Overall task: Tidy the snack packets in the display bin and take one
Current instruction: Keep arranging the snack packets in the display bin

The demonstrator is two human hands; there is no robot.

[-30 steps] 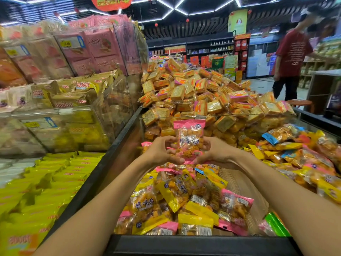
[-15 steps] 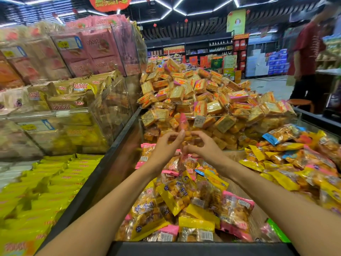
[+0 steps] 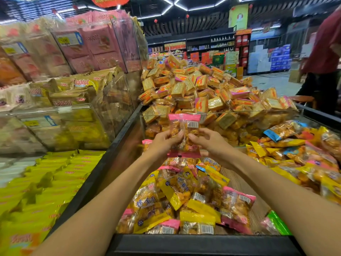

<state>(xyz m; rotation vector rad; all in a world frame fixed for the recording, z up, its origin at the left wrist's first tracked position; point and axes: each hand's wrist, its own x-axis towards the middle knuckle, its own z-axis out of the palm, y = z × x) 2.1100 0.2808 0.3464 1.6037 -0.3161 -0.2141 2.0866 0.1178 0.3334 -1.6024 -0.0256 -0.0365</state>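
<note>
Gripping pink packet [image 3: 184, 134] — both hands, upright, seemingly

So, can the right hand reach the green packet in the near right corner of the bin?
Probably yes, but not now: the right hand and the left hand both hold the pink-edged packet. Nothing covers the green packet.

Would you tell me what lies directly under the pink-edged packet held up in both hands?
Under the pink-edged packet, gripped by left hand and right hand, lie loose snack packets in the bin; anything beneath them is covered.
</note>
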